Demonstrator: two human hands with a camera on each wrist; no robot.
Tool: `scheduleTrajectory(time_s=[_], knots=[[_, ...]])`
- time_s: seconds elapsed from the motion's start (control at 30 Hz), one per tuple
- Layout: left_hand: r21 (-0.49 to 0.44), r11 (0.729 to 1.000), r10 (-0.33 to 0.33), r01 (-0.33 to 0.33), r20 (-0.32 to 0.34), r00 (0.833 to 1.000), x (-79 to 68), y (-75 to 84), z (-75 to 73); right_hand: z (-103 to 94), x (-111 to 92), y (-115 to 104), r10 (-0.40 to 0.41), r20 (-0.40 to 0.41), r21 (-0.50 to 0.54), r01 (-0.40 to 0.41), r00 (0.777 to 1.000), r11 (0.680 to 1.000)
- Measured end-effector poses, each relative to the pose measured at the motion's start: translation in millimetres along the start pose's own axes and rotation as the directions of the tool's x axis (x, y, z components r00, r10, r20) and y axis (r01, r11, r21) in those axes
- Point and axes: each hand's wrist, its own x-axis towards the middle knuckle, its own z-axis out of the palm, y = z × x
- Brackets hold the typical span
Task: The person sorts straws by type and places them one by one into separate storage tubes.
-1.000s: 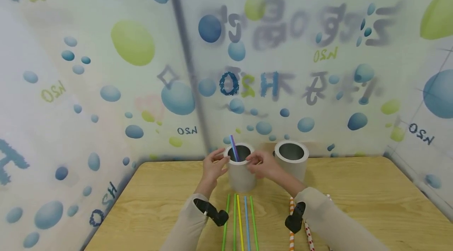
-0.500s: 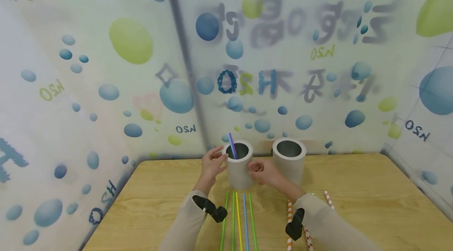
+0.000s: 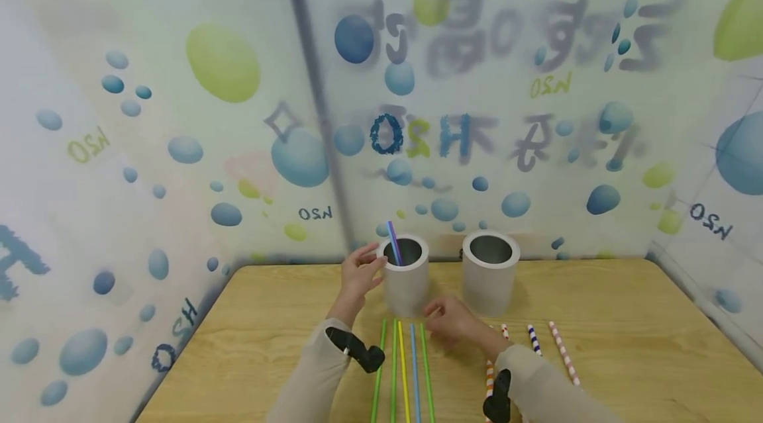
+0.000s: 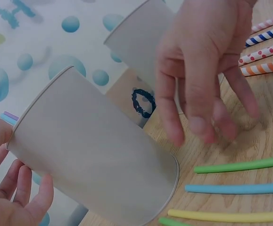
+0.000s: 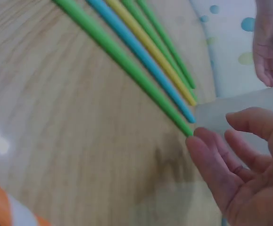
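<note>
My left hand holds the left white cup at its left side, fingers bent around the wall near the rim. Inside this cup a blue straw and a purple straw lean together, their tops above the rim. Low in front of the cup is my right hand, its fingers loosely bent with nothing between them. In the right wrist view the fingertips are right at the end of a green straw. Beside it on the table lie a blue straw, a yellow straw and two more green ones.
A second white cup stands at the right. Several patterned paper straws lie farther right, among them an orange-striped straw, a navy-striped straw and a pink-striped straw. A printed wall rises behind the wooden table.
My right hand has come away from the left cup's rim, down and toward the green straw's end. The left hand stays at the cup, and both upright straws keep their place.
</note>
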Motion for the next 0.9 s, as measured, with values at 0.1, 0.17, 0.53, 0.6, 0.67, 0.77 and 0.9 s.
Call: scheduleTrajectory(time_s=[0.1,0.17,0.53,0.6,0.67,0.77,0.9], knots=[[0.009,1.000,0.001,-0.001,0.013,1.000,0.3,0.6,1.8,4.2,-3.6,4.4,0.039,-0.004,0.014,-0.039,0.999,0.999],[0.009,1.000,0.004,-0.005,0.019,1.000,0.2,1.0,2.6,7.4,-5.4,8.5,0.053,-0.007,0.026,-0.053,0.999,0.998],[-0.001,1.000,0.017,-0.017,0.007,1.000,-2.2,0.9,2.4,20.7,-8.5,25.1,0.000,-0.058,0.082,0.005,0.998,0.997],[0.003,1.000,0.015,-0.015,0.004,1.000,-2.9,1.2,2.3,22.4,-8.9,25.3,-0.001,-0.073,0.073,0.006,0.997,0.997],[0.008,1.000,0.007,-0.007,0.000,1.000,-3.3,1.6,2.0,23.9,-9.3,25.2,0.002,-0.088,0.059,0.003,0.996,0.998],[0.011,1.000,0.001,-0.001,0.002,1.000,-3.0,2.2,1.8,25.9,-9.4,25.0,-0.002,-0.111,0.024,0.005,0.994,1.000],[0.013,1.000,0.001,-0.001,0.004,1.000,-2.1,1.7,1.5,27.4,-9.0,24.7,-0.005,-0.128,-0.012,0.003,0.992,1.000]])
